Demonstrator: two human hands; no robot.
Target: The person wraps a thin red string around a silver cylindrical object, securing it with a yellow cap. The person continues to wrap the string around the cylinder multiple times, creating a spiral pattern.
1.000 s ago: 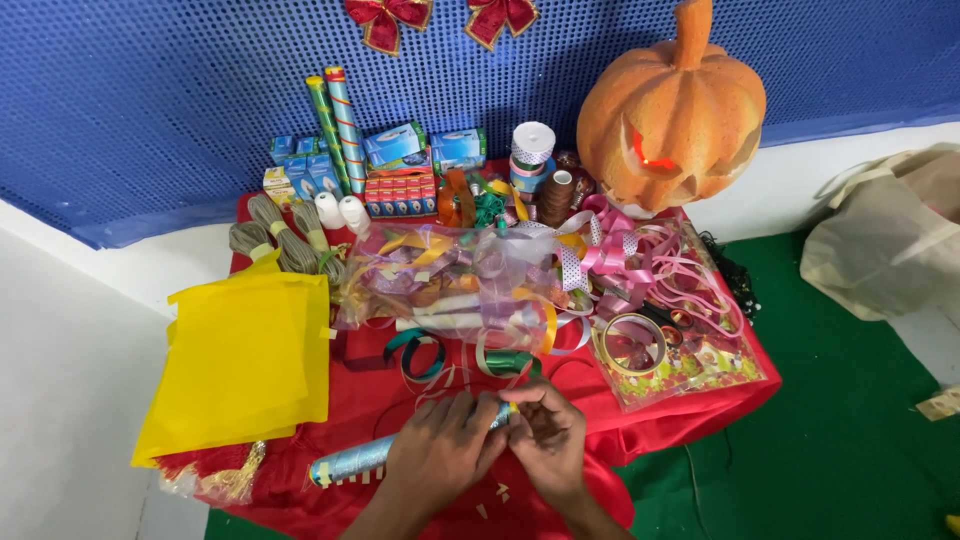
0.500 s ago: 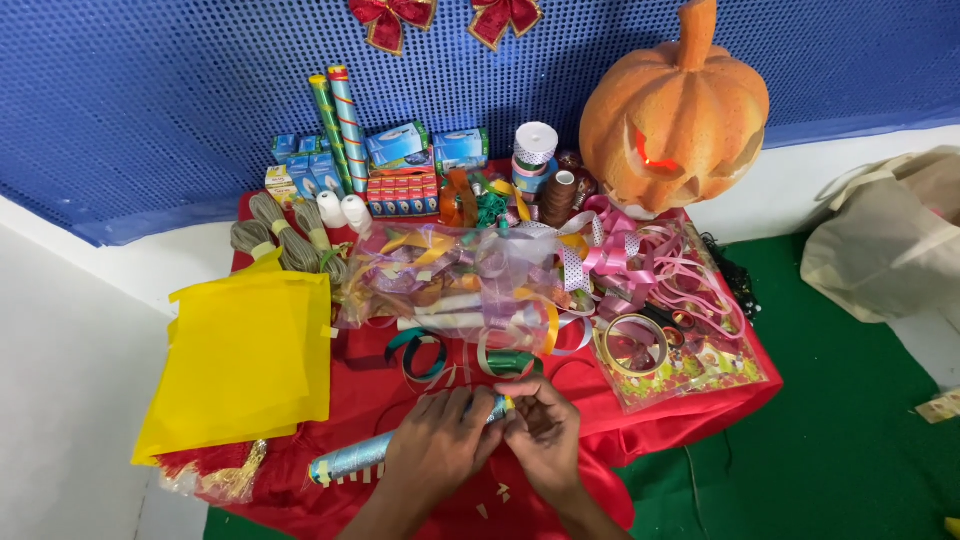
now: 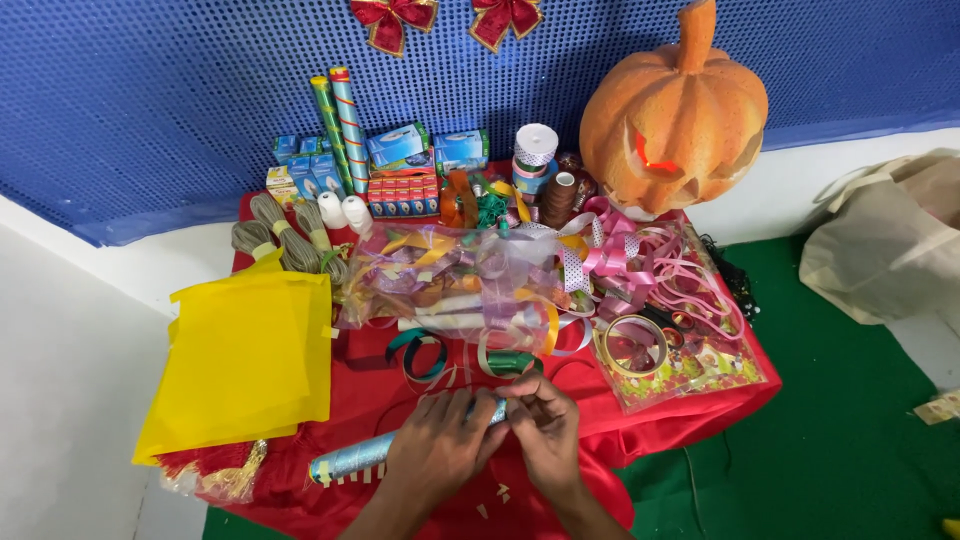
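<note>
Lying at the far left of the red cloth (image 3: 700, 400), a stack of yellow sheets (image 3: 245, 360) overhangs the table edge; all positions below are taken from this stack. Just behind it sit bundles of twine (image 3: 290, 235), with small boxes (image 3: 305, 172) and two striped tubes (image 3: 340, 125) further back against the blue mesh wall (image 3: 150, 100).

Below and right of the stack, a shiny blue roll (image 3: 350, 458) lies tilted on the cloth, its left end free, its right end hidden under the hands. The left hand (image 3: 435, 450) wraps over the roll, fingers curled and pressed against it. The right hand (image 3: 545, 430) meets it at the roll's right end, thumb and fingertips pinched together there; whether they nip the foil edge or a bit of tape, cannot tell. Small pale scraps (image 3: 495, 495) lie on the cloth under the wrists.

Right of the stack, mid-table, a clear bag of ribbons (image 3: 450, 280) rests, with green ribbon loops (image 3: 420, 350) just in front of it. Further right: a tape ring (image 3: 632, 345), pink curled ribbon (image 3: 625, 255) and a clear printed packet (image 3: 700, 370). Far right and back, an orange carved pumpkin (image 3: 675, 115) stands upright, glowing inside. Beyond the table, a beige bag (image 3: 890, 240) sits on the green floor (image 3: 850, 440).
</note>
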